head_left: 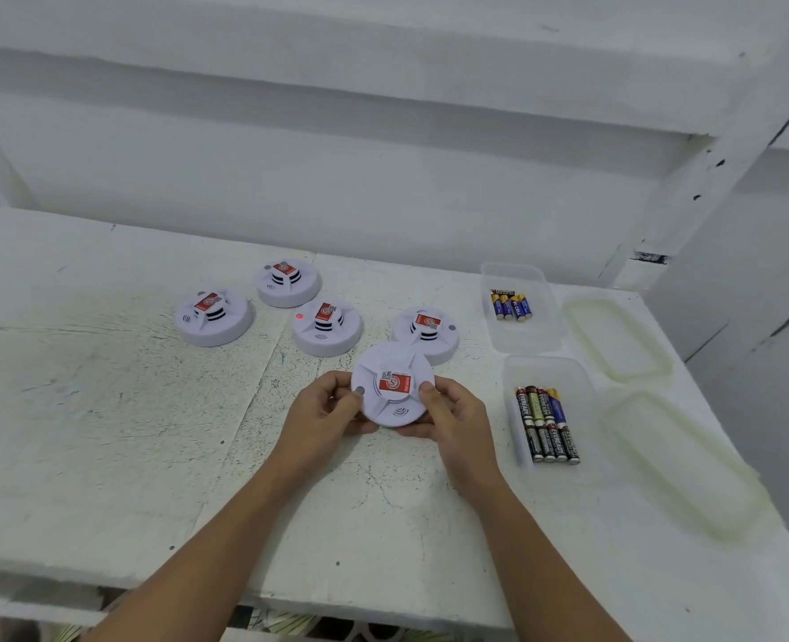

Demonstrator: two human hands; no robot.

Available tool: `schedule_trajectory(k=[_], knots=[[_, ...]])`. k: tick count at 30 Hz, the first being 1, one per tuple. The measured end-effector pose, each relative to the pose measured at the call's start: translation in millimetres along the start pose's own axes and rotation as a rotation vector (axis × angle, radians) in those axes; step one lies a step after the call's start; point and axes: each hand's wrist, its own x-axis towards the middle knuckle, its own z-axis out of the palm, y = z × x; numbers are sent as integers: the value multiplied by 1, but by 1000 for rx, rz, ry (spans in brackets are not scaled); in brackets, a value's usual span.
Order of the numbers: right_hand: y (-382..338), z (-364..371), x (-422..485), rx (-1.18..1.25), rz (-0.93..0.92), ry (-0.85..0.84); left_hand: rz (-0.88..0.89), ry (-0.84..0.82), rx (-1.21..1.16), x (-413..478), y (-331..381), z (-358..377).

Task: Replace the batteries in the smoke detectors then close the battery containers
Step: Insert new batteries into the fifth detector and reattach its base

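both hands hold the held detector above the counter, its face tilted toward the camera and its red label showing. the left hand grips its left edge, thumb on the face beside a grey button. the right hand grips its right edge, thumb pressed beside the label, fingers curled underneath. its battery cover is out of sight on the back.

four more detectors sit face up on the counter beyond it. the right detector is just behind it, partly hidden by it. the mid detector is behind and left of it, with a red dot lit on its rim. the far detector is farther back-left, and the left detector is well to its left.

right of the held detector stands the near tub, open, with black batteries inside. beyond that is the far tub, holding blue batteries. farther right lie the near lid and the far lid.
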Motion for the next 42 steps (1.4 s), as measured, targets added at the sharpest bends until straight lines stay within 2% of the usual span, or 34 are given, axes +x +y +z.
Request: schedule_trajectory(k=[42], knots=[[-1,4,-2,-42,-4,33,68,17,33,0,-3,0]])
